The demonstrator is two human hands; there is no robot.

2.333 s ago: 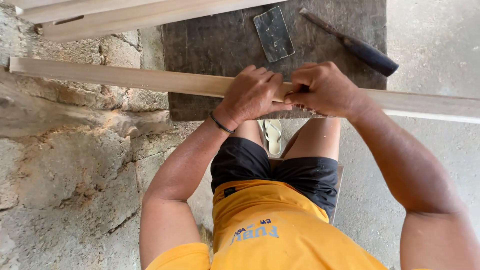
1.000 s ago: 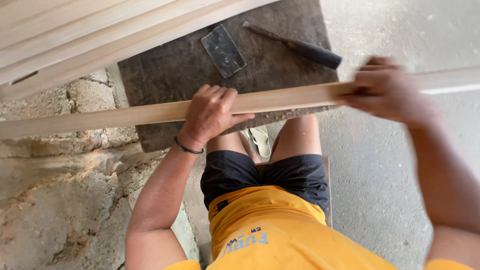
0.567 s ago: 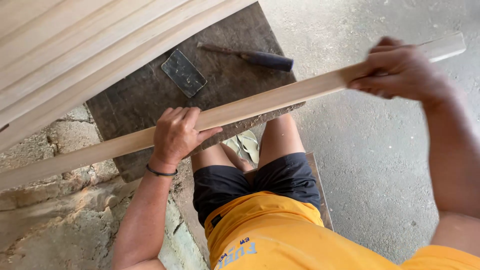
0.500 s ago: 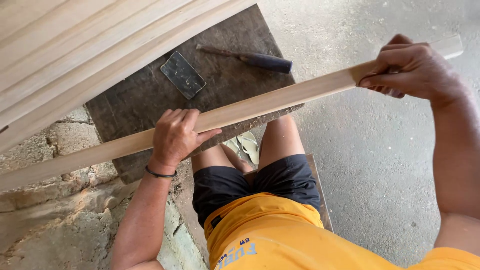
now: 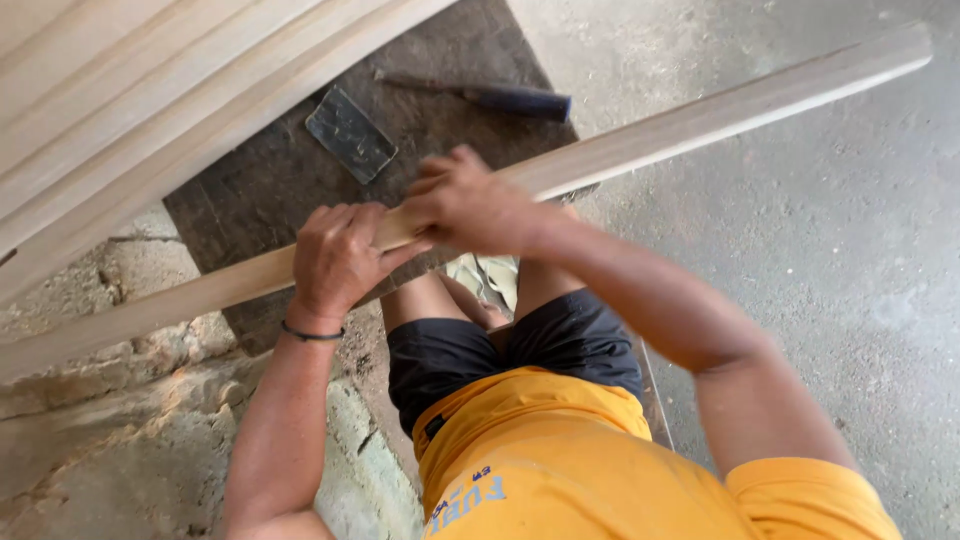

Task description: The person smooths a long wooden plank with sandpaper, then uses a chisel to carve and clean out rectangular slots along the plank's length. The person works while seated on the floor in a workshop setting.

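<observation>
Since half a second ago the right hand [image 5: 470, 205] has slid down the wooden slat [image 5: 700, 120] from its far end near the upper right of the frame to the middle, and it now sits just beside the left hand [image 5: 335, 255].

The slat runs as a long diagonal from the left edge, low on the left side, up to the upper right corner, passing over the dark board [image 5: 270, 180] at centre. The left hand grips it from above, its fingers curled together over the slat's far edge and the thumb pointing along the near edge toward the right hand. The right hand lies over the slat a little higher and to the right, fingers bent and close together on top of the wood; it is slightly blurred, so how the thumb sits cannot be told. Between the two hands only a short stretch of slat shows.

On the dark board above the hands lie a flat grey stone [image 5: 350, 133] and a chisel with a dark handle [image 5: 490, 97]. Pale planks [image 5: 150, 90] fill the upper left corner. Rough stonework [image 5: 120, 430] takes the lower left, and concrete floor [image 5: 800, 250] the right side.
</observation>
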